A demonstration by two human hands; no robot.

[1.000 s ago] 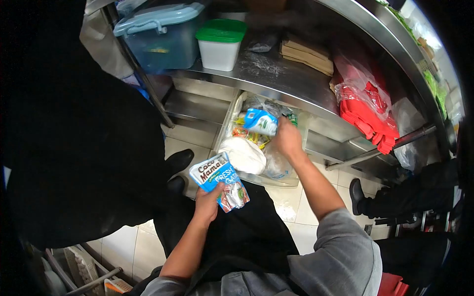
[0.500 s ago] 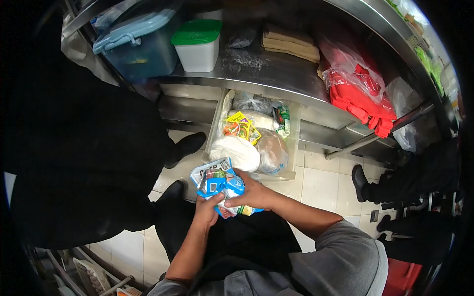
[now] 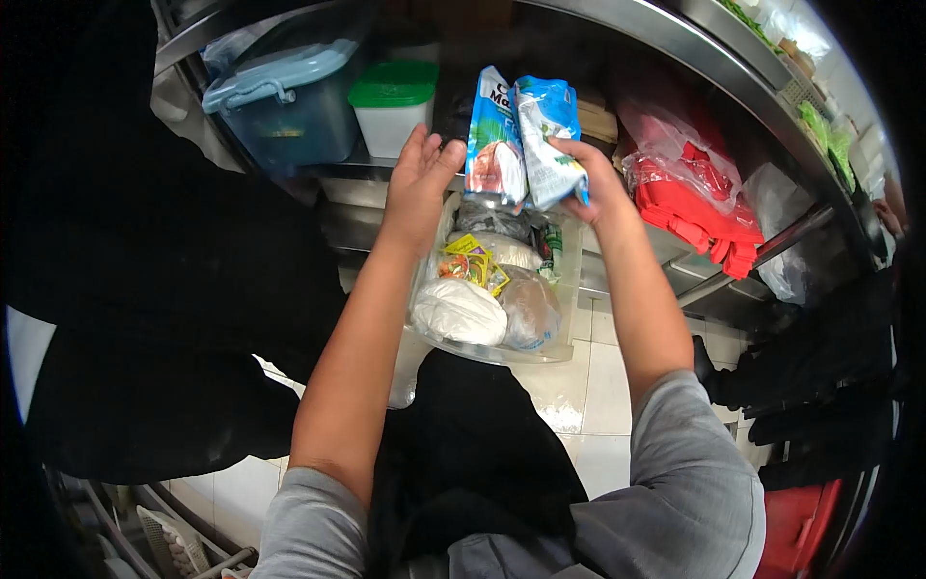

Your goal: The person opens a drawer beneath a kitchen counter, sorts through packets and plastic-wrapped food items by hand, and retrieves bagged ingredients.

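My right hand (image 3: 590, 181) grips two blue-and-white pouches side by side at the shelf's front edge. The left pouch (image 3: 497, 145) shows a coconut picture; the right pouch (image 3: 550, 135) is creased. My left hand (image 3: 422, 183) is raised just left of them, fingers apart, holding nothing. Below the hands, a clear plastic drawer (image 3: 466, 354) stands pulled out. In it lie a white bundle (image 3: 457, 312), yellow packets (image 3: 473, 262), a bag with brownish contents (image 3: 531, 307) and a dark bag (image 3: 494, 220).
On the steel shelf are a blue lidded bin (image 3: 289, 111), a green-lidded white tub (image 3: 391, 106) and red bags in plastic (image 3: 690, 207). Dark-clothed people stand at the left (image 3: 174, 261) and right (image 3: 801, 338). A red container (image 3: 796, 531) is at the lower right.
Both pouches have moved from above my lap up to the shelf edge, now in my right hand. My left hand has let go and opened.
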